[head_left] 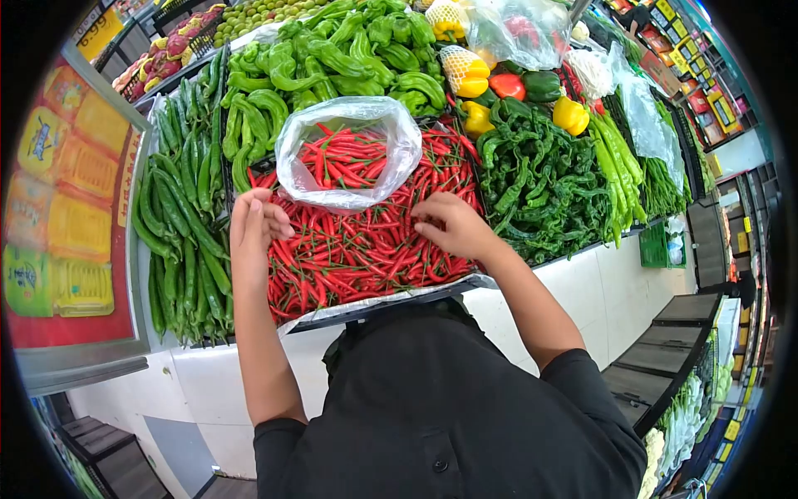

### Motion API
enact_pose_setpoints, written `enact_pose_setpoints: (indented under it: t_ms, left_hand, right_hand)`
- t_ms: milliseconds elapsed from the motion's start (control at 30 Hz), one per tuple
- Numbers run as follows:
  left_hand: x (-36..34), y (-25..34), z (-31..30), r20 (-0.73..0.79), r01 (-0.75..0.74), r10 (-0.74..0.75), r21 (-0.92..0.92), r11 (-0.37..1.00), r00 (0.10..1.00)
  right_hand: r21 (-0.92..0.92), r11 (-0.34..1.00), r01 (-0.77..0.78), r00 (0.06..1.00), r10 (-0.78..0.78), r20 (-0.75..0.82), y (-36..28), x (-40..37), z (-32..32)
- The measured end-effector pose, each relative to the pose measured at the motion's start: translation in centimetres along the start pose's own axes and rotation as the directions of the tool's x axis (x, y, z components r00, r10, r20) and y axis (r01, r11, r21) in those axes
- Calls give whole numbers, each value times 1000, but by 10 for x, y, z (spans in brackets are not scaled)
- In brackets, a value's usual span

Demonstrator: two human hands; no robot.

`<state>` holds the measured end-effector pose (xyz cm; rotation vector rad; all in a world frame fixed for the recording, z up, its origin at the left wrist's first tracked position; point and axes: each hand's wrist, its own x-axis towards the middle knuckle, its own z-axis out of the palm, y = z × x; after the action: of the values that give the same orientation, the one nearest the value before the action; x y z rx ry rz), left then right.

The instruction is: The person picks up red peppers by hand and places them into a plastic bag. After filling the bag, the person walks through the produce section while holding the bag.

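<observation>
Slim red chili peppers (357,249) with green stems fill a crate in front of me. On top of them sits a clear plastic bag (391,179) with its mouth wide and its rim rolled outward, holding more red chilies (345,158). My left hand (259,223) hovers at the left side of the chilies, near the bag's lower left, fingers loosely bent and apart with nothing visible in them. Over the right part of the pile, my right hand (453,226) has its thumb and fingers drawn together at the chilies; what lies between the fingertips is hidden.
Long green peppers (179,208) lie left of the chilies, bright green peppers (332,62) behind, wrinkled dark green peppers (532,179) to the right. Yellow bell peppers (570,116) and a loose plastic bag (519,33) are farther back. A glossy poster panel (71,208) stands at left.
</observation>
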<state>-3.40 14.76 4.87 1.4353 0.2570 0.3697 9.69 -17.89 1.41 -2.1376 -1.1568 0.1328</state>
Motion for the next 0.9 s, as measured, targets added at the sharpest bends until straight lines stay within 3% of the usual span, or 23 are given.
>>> enact_pose_setpoints:
  t_ms: [200, 400, 500, 533, 600, 633, 733, 767, 800, 900]
  left_hand:
    - [-37, -23, 14, -9, 74, -74, -45, 996, 997]
    - [-73, -51, 31, 118, 174, -175, 17, 985, 978]
    - [-87, -40, 60, 122, -39, -7, 367, 929, 993]
    - [-88, -35, 67, 214, -221, 126, 511, 831, 969]
    - [-88, -20, 87, 308, -454, 333, 594, 664, 891]
    - [-87, -12, 96, 327, -487, 361, 591, 643, 873]
    - [-88, -18, 100, 381, -255, 15, 590, 766, 924]
    - [-88, -15, 98, 373, -90, -182, 606, 790, 910]
    - [-88, -17, 95, 348, -55, -193, 591, 804, 918]
    - [-90, -35, 74, 293, 12, -183, 503, 864, 938]
  right_hand:
    - [-255, 967, 7, 997, 11, 71, -12, -11, 17]
    - [-271, 962, 24, 999, -32, -25, -16, -5, 5]
    - [-252, 967, 31, 993, -58, -101, -42, 2, -15]
    - [-245, 969, 34, 992, -63, -113, -49, 3, -22]
    - [-160, 979, 128, 986, -143, -86, -62, 4, -28]
    - [-128, 978, 165, 981, -176, -77, -71, 4, -28]
    - [-36, 969, 243, 967, -245, -67, -79, 0, -14]
    - [56, 976, 208, 972, -200, -124, -80, 0, -7]
    - [148, 973, 178, 973, -151, -176, -78, 0, -1]
    - [341, 917, -207, 957, 262, -124, -55, -5, 18]
